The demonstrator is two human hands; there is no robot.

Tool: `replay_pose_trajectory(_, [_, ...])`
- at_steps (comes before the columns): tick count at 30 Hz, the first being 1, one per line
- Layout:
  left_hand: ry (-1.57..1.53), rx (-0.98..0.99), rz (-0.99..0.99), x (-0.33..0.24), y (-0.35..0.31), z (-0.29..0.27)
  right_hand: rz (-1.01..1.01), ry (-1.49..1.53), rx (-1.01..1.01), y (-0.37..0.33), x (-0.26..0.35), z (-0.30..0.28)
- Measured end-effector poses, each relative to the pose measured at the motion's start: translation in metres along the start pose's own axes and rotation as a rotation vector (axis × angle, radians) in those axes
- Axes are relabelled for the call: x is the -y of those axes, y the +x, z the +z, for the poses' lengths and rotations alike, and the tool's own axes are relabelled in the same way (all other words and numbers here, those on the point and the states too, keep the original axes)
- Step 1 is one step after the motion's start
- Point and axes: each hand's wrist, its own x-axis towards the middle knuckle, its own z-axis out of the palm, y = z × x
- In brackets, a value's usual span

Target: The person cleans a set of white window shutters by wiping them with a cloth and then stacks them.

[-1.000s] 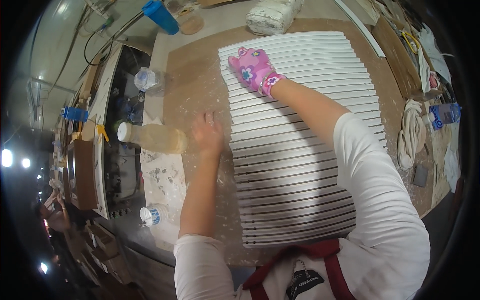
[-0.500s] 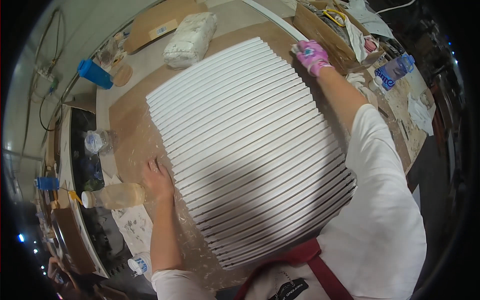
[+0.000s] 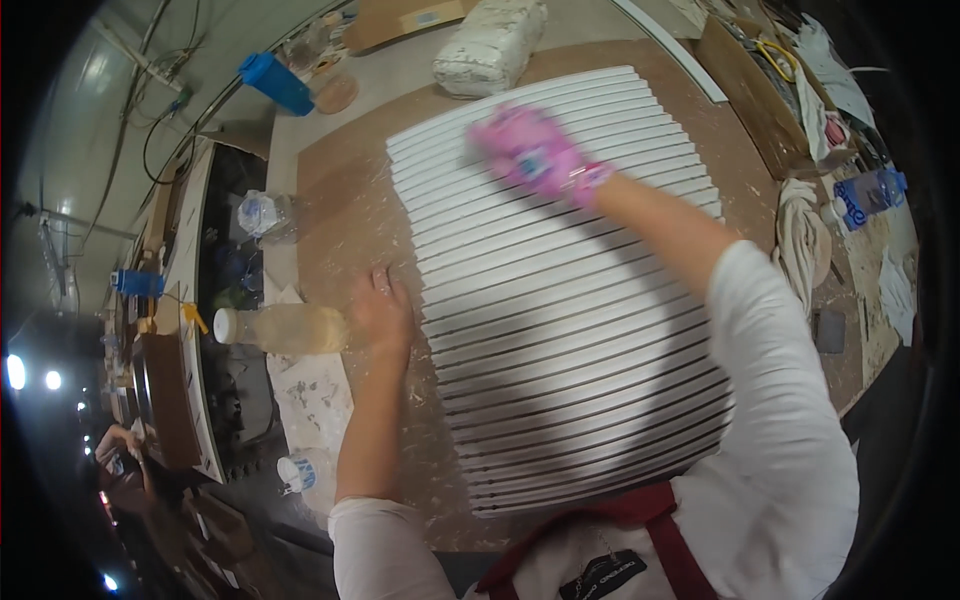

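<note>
A set of white slats (image 3: 560, 330), laid side by side, covers the middle of the brown board. Over the slats' far left part is my right hand (image 3: 535, 155), in a pink patterned glove. Motion smears its fingers, so whether anything is under or in them is hidden. My left hand (image 3: 382, 310), bare, rests on the brown board (image 3: 345, 215) just left of the slats, fingers stretched out and holding nothing. Beside it lies a bottle of cloudy yellowish liquid (image 3: 290, 329) with a white cap.
At the back stands a white plastic-wrapped block (image 3: 490, 45). A blue cup (image 3: 275, 84) and a clear container (image 3: 265, 214) line the left. A white strip (image 3: 672, 48), a cardboard box (image 3: 745, 95), a cloth (image 3: 800, 240) and a plastic bottle (image 3: 870, 197) occupy the right.
My right hand has swung left from beyond the slats' far right corner, by the white strip, to over their far left part. My left hand stays on the board; the whole view has shifted.
</note>
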Motion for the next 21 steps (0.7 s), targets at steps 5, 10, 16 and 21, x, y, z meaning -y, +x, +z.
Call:
replay_pose_trajectory(5, [0.026, -0.012, 0.011, -0.004, 0.003, 0.006, -0.035, -0.086, 0.097, 0.060, 0.040, 0.083])
replay_pose_trajectory(10, [0.089, -0.062, -0.007, -0.001, -0.002, 0.012, 0.074, -0.050, 0.177, 0.091, 0.048, 0.079])
replay_pose_trajectory(16, [0.035, -0.008, -0.058, -0.004, 0.000, 0.013, 0.258, -0.151, 0.251, 0.099, 0.018, 0.084])
replay_pose_trajectory(21, [0.029, 0.017, -0.062, -0.007, 0.002, 0.012, 0.119, -0.206, 0.112, 0.103, 0.015, 0.109])
